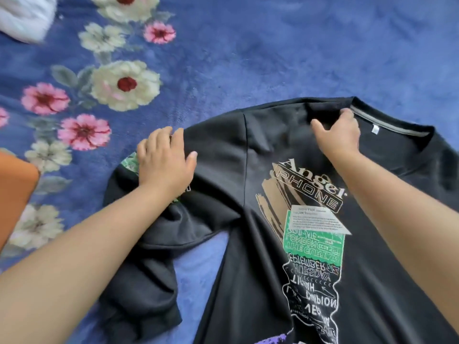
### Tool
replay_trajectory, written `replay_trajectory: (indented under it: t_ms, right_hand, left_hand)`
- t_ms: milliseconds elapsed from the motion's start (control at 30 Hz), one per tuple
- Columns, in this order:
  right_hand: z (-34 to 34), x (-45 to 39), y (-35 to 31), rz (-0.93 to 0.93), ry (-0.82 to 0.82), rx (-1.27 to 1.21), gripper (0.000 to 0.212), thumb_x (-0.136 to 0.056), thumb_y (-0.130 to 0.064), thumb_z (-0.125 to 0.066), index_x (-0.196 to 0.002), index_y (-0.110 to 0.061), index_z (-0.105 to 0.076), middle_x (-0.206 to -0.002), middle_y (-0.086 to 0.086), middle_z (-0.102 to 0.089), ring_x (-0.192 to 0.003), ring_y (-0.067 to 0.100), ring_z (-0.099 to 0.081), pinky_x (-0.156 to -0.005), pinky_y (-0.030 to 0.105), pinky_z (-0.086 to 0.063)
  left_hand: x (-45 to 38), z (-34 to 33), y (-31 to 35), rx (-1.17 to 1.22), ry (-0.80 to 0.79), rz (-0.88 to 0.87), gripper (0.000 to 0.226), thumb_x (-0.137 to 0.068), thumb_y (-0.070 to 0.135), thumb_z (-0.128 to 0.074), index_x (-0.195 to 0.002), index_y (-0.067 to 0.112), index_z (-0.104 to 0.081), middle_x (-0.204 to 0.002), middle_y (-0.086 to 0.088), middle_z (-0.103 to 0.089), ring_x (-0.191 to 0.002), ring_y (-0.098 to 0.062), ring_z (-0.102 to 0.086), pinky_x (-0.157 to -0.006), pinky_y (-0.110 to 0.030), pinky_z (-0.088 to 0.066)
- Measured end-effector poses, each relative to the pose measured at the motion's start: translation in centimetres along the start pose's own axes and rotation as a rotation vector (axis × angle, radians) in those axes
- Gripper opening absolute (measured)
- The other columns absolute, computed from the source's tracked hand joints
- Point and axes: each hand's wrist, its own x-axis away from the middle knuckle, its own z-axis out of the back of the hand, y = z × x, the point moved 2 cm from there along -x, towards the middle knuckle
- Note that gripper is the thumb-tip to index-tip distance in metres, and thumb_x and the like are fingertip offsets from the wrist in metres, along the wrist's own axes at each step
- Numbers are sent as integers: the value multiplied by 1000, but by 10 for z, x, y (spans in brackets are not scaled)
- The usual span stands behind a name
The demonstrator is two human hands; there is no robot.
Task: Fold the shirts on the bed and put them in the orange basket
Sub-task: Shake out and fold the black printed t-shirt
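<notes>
Head: black shirt [285,244], collar seemingly away.

You've got one black printed T-shirt [310,219] on one blue floral bed cover [248,45] — two hands, left hand [165,162] and right hand [339,135] — plus one white cloth [22,16] and one orange basket [15,192] corner.

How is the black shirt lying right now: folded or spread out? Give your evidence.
Mostly spread, print up: the black shirt shows its collar and chest graphic; only the sleeve under the left hand is bunched.
</notes>
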Motion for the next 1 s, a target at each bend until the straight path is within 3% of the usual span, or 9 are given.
replay_trajectory:
  t_ms: [100,133,200,367,600,667,800,900,1000]
  right_hand:
    - [2,-26,9,-165,-47,-103,38,-88,-34,-55,-113,-6,-51,-120,17,-55,-111,27,-49,-88,34,-42]
    - [3,-32,10,-138,-29,-130,19,-88,-29,-54,-91,-9,-55,-97,16,-59,-95,23,-51,-73,25,-43]
    - [11,-40,3,-61,16,-125,20,-91,-21,-49,-74,-11,-50,-75,13,-51,-81,19,-44,-52,16,-32]
    - [17,-61,-13,91,43,-36,28,-95,-20,-43,-108,2,-55,-114,21,-58,-104,31,-53,-84,33,-39]
    - [6,-75,-9,117,-189,183,36,-96,-23,-39,-123,-1,-45,-132,18,-45,-117,32,-45,-83,29,-34]
    - [3,-72,-10,145,-203,314,37,-93,-18,-41,-125,2,-43,-134,20,-42,-120,33,-42,-93,33,-34]
    - [-5,-36,-14,234,42,759,52,-89,-15,-43,-135,7,-31,-133,24,-38,-124,35,-36,-105,44,-23]
    - [-19,25,-13,313,98,618,62,-89,-20,-45,-141,4,-22,-147,23,-23,-135,35,-23,-109,51,-16]
    - [-45,93,-7,582,142,361,55,-82,-30,-42,-124,3,-52,-131,24,-50,-121,40,-48,-97,59,-34]
  left_hand:
    - [3,-21,7,-64,-125,64,67,-93,43,-44,-145,7,-22,-151,-19,-18,-141,-31,-13,-111,-45,-7]
    - [5,-22,8,-71,-118,63,68,-93,44,-43,-146,8,-20,-152,-19,-16,-141,-30,-10,-111,-47,-5]
    - [7,-20,12,-36,-53,38,67,-93,41,-44,-146,7,-22,-152,-20,-17,-141,-31,-12,-111,-50,-2]
    - [-4,-27,13,-164,-161,27,64,-97,45,-29,-150,17,-6,-155,-16,0,-143,-28,1,-112,-50,0]
    - [-27,-39,15,-293,-388,61,64,-97,50,-14,-147,20,14,-154,-12,17,-142,-26,18,-112,-52,3]
    - [-29,-39,14,-312,-422,63,64,-97,50,-14,-147,20,14,-154,-12,18,-142,-26,18,-112,-51,2]
    - [-38,-36,13,-302,-465,74,64,-97,52,-15,-147,24,14,-155,-8,19,-142,-23,18,-112,-49,0]
    - [-40,-33,9,-245,-494,60,65,-96,54,-18,-148,26,12,-155,-6,17,-142,-21,17,-113,-46,-1]
    - [-38,-23,1,-66,-452,-6,64,-96,52,-28,-149,27,-4,-157,-5,3,-144,-20,3,-113,-41,-9]
